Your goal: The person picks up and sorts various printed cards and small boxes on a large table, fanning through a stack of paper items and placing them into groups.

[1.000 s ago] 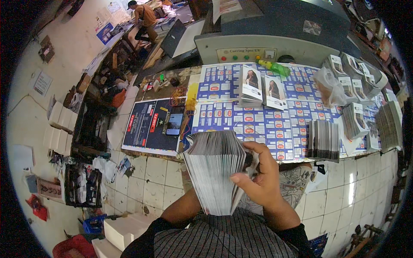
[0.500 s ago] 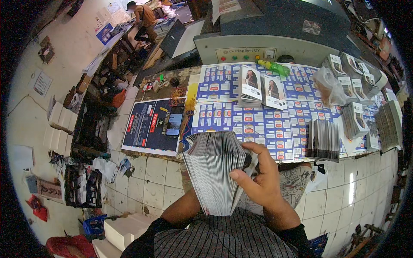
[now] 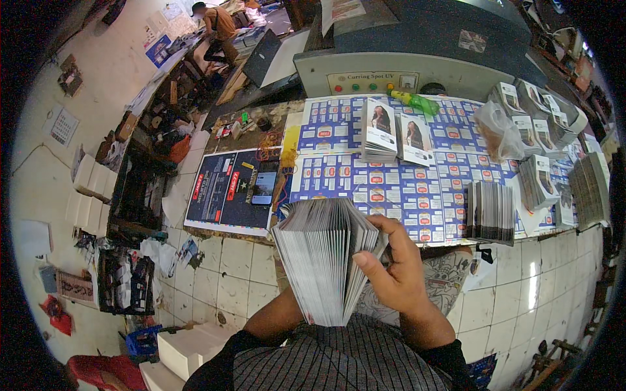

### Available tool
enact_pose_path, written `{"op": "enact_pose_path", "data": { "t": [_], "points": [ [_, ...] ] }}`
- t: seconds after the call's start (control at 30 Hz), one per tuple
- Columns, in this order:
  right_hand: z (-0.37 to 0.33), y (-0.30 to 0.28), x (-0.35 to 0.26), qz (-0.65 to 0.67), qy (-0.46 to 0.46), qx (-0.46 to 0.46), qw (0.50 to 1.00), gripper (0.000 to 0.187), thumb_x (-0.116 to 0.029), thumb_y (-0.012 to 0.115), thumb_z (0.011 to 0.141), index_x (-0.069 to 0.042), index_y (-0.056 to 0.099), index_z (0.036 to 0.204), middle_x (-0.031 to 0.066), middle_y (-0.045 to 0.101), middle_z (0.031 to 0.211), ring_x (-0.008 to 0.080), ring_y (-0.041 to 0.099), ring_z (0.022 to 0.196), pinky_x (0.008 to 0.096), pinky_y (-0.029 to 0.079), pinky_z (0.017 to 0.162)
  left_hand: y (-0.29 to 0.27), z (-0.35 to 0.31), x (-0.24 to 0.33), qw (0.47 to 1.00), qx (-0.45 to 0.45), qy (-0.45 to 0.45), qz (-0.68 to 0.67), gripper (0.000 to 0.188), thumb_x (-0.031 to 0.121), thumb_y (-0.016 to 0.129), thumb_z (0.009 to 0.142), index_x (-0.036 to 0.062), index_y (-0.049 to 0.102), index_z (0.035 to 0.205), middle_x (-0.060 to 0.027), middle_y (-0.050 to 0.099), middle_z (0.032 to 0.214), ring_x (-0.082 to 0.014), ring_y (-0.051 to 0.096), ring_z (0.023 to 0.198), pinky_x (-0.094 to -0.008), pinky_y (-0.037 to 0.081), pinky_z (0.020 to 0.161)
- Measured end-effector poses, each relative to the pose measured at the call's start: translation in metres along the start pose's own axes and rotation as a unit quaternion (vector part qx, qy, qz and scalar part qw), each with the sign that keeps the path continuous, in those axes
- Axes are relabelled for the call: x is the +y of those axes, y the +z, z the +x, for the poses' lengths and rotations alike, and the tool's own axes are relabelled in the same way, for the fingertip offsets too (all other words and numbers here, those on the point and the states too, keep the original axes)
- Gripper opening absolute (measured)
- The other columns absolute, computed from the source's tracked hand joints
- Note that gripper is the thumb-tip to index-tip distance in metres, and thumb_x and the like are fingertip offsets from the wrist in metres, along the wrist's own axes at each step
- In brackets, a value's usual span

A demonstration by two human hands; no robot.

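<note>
A thick stack of printed leaflets (image 3: 316,267) stands on edge in front of my body, its pale page edges turned toward me. My right hand (image 3: 398,270) grips the right side of the stack, thumb on the near edges and fingers at the far side. Under that thumb the rightmost leaflets are fanned apart, with a gap between them and the main block. My left forearm (image 3: 274,319) runs up behind the stack, which hides the left hand and its fingers.
Beyond the stack, a table covered with blue printed sheets (image 3: 332,179) bears more leaflet piles (image 3: 380,133), a leaflet bundle (image 3: 490,212), a plastic bag (image 3: 499,130), a green bottle (image 3: 415,102) and a phone (image 3: 263,184). A grey machine (image 3: 430,58) stands behind; a person (image 3: 220,29) bends far left.
More leaflets at the right side of the stack have been flicked over, and the gap has shifted left. The top of the block leans slightly further left. My right thumb has barely moved.
</note>
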State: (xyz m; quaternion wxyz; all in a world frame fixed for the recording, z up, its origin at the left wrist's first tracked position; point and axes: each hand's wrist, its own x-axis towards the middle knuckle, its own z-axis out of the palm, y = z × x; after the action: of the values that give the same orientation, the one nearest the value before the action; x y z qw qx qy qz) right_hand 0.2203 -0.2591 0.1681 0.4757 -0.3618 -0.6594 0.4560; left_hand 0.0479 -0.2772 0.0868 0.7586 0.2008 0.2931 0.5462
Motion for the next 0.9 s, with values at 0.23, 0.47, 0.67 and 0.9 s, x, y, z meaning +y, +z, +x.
{"op": "enact_pose_path", "data": {
  "t": [0.23, 0.47, 0.67, 0.9],
  "points": [
    [0.000, 0.000, 0.000, -0.010, -0.003, 0.000, 1.000, 0.048, -0.022, 0.071, 0.088, 0.003, 0.053, 0.126, 0.0212, 0.061, 0.114, 0.0341, 0.061, 0.107, 0.0384, 0.046, 0.093, -0.001, 0.001, 0.000, 1.000, 0.007, 0.013, 0.017, 0.055, 0.038, 0.039, 0.105, 0.0058, 0.033, 0.149, -0.0139, 0.046, 0.141, -0.0270, 0.048, 0.128, -0.0391, 0.041, 0.110],
    [0.000, -0.002, -0.001, -0.108, -0.071, 0.023, 0.991, 0.031, -0.007, 0.060, 0.091, 0.004, 0.056, 0.119, 0.0167, 0.061, 0.107, 0.0238, 0.060, 0.097, 0.0321, 0.046, 0.087, -0.001, 0.008, 0.002, 0.997, 0.002, 0.042, 0.061, 0.054, 0.037, 0.039, 0.106, 0.0052, 0.032, 0.149, -0.0149, 0.046, 0.141, -0.0276, 0.049, 0.128, -0.0390, 0.042, 0.109],
    [0.001, -0.002, -0.003, -0.090, -0.085, 0.033, 0.992, 0.045, -0.022, 0.079, 0.077, 0.002, 0.056, 0.109, 0.0147, 0.058, 0.103, 0.0250, 0.057, 0.093, 0.0338, 0.045, 0.082, 0.007, 0.019, 0.002, 0.991, -0.008, 0.065, 0.119, 0.054, 0.037, 0.038, 0.106, 0.0048, 0.032, 0.149, -0.0155, 0.046, 0.141, -0.0281, 0.049, 0.127, -0.0389, 0.043, 0.109],
    [0.002, 0.000, -0.003, -0.102, -0.081, 0.044, 0.990, 0.059, -0.028, 0.088, 0.068, 0.001, 0.055, 0.107, 0.0136, 0.057, 0.100, 0.0257, 0.057, 0.093, 0.0349, 0.046, 0.084, 0.016, 0.018, 0.002, 0.999, -0.001, 0.029, -0.019, 0.058, 0.043, 0.038, 0.105, 0.0078, 0.031, 0.150, -0.0095, 0.045, 0.142, -0.0245, 0.046, 0.130, -0.0386, 0.036, 0.113]
  ]
}}
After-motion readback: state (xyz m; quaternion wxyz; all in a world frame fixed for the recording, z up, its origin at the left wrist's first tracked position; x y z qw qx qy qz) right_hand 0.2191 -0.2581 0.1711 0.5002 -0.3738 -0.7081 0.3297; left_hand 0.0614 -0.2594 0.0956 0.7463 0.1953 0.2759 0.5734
